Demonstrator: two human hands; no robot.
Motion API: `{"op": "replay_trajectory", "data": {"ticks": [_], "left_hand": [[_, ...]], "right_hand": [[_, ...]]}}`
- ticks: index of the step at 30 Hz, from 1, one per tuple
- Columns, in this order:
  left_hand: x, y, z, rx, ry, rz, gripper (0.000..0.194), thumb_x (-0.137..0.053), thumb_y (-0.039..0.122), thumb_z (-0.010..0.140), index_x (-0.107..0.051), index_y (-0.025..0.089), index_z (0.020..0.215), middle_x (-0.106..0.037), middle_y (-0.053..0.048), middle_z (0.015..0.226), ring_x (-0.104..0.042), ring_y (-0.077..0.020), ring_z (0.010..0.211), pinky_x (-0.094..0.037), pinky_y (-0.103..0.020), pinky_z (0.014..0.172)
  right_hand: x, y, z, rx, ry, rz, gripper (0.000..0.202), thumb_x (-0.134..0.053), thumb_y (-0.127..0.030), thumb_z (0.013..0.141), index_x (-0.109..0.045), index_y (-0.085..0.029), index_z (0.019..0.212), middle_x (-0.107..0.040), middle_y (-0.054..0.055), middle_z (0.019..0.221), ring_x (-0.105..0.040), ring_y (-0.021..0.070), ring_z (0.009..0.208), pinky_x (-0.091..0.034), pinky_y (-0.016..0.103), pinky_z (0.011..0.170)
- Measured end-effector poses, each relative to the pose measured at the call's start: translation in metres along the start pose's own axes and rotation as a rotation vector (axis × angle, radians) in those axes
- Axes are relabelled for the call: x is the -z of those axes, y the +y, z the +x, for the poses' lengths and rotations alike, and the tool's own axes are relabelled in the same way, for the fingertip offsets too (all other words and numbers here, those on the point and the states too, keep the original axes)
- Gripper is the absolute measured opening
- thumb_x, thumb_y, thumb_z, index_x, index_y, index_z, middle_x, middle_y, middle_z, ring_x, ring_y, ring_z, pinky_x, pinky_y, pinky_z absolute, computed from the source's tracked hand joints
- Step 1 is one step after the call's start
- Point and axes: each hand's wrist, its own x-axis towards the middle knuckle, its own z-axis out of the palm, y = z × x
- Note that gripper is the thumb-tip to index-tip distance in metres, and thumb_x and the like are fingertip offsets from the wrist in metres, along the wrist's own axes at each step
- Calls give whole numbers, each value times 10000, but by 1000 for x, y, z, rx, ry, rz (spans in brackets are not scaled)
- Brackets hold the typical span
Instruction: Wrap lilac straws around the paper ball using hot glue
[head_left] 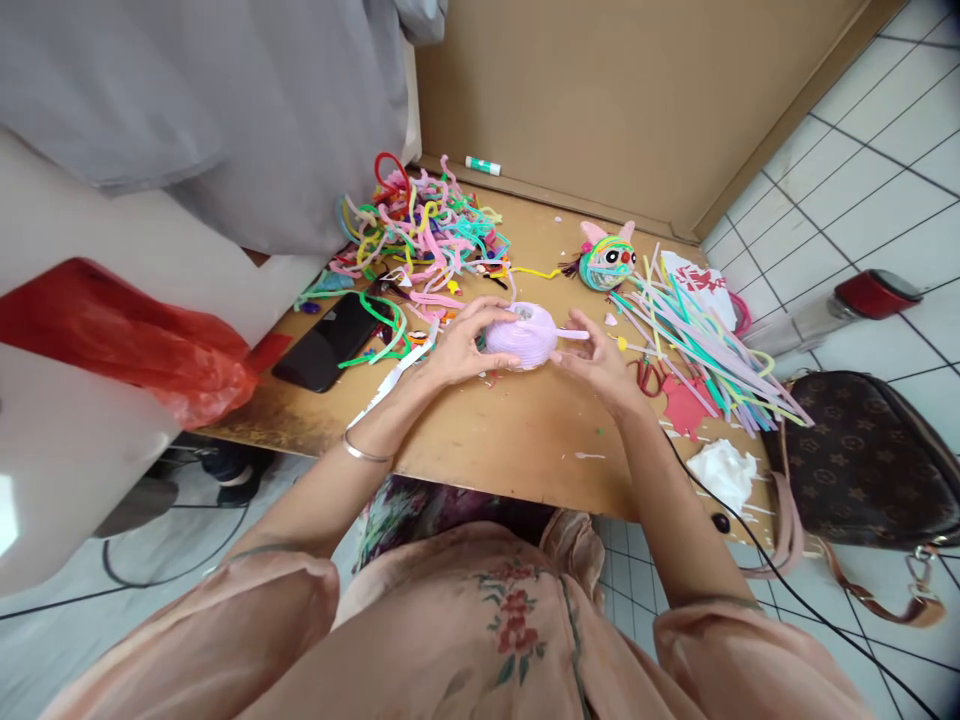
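Observation:
A round lilac bundle (523,337), wound with pipe cleaner, is held above the middle of the wooden table (480,440). My left hand (469,345) grips its left side, fingers over the top and thumb at the near edge. At its right side is my right hand (596,365), with the fingers curled around a short lilac end that sticks out of the bundle; the fingertips touch or nearly touch the bundle. A hollow with something greyish shows on top. Behind to the right sits a wrapped colourful ball (609,260) with pink ears and googly eyes.
A tangle of pipe cleaners (435,225) lies at the back left, near a black phone (326,345) and a glue stick (482,166). To the right are straight pipe cleaners (709,340), red-handled scissors (649,377), white tissue (724,475), a black cable and a brown bag (870,460).

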Motion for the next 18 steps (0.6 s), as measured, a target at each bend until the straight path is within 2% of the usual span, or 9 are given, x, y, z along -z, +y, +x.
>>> {"op": "replay_trajectory", "data": {"ticks": [4, 6, 12, 15, 18], "left_hand": [[0, 0, -6, 8, 2, -8, 721, -772, 697, 724, -679, 203, 1240, -624, -192, 1386, -573, -333, 1351, -410, -583, 1166], [-3, 1, -11, 43, 15, -9, 740, -787, 691, 711, -661, 215, 1263, -607, -195, 1426, -560, -336, 1375, -374, -603, 1191], [-15, 3, -24, 48, 40, -103, 839, -841, 658, 664, -570, 218, 1324, -533, -228, 1502, -482, -354, 1462, -361, -605, 1199], [-19, -2, -15, 54, 27, -161, 861, -840, 678, 648, -541, 196, 1296, -538, -239, 1493, -501, -348, 1448, -366, -595, 1196], [-18, -10, 0, 119, -28, -210, 827, -838, 688, 637, -560, 180, 1227, -579, -229, 1453, -538, -347, 1414, -417, -576, 1160]], "right_hand": [[-19, 3, 8, -1, -114, 52, 1034, -893, -652, 506, -578, -198, 1379, -606, 180, 1432, -593, 370, 1303, -544, 537, 1031], [-28, 3, 8, 37, -116, 39, 1013, -866, -690, 526, -584, -183, 1356, -631, 182, 1390, -628, 358, 1250, -568, 515, 993], [-49, 14, -11, 145, 135, -105, 883, -831, -677, 581, -562, -181, 1260, -633, 191, 1306, -620, 329, 1185, -535, 524, 993], [-52, 15, -22, 204, 242, -193, 765, -781, -683, 659, -563, -184, 1196, -636, 166, 1216, -616, 309, 1138, -525, 512, 985], [-45, 12, -26, 246, 252, -272, 636, -671, -718, 770, -583, -197, 1123, -644, 137, 1132, -619, 287, 1095, -514, 509, 992]]}}
